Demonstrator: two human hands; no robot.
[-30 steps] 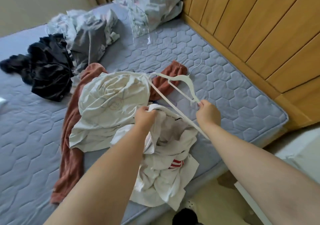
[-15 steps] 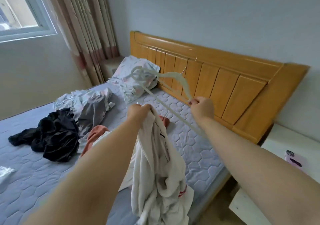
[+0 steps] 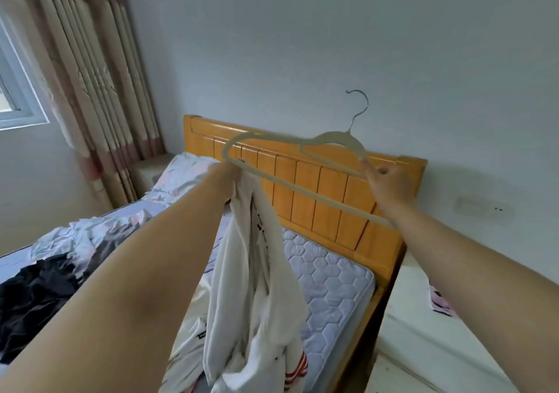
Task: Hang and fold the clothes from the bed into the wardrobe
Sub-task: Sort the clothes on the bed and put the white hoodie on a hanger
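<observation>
A window (image 3: 12,96) and a long striped curtain (image 3: 99,75) fill the left edge of the view. Below them the bed (image 3: 332,287) carries the loose clothes: a black garment (image 3: 33,296) heaped at its left side, a pale crumpled pile (image 3: 90,235) just behind that, and a pillow (image 3: 184,175) at the head-end corner. The quilted mattress lies bare toward its right edge and near corner

The left hand (image 3: 227,173) is raised over the bed, fingers closed tight round the top of a white garment (image 3: 251,271). The garment hangs down in long bunched folds, with dark print on the front and red stripes near its lower end, which reaches the mattress by the near edge. That hand meets the looped left end of a pale hanger (image 3: 338,139); whether it also holds the hanger, I cannot tell

The hanger slants in the air before the wooden headboard (image 3: 305,211), metal hook up against the plain wall. The right hand (image 3: 385,181) pinches its right shoulder end with curled fingers

Beside the bed's right edge stands a white bedside surface (image 3: 423,347) bearing a pink item (image 3: 440,302)
</observation>
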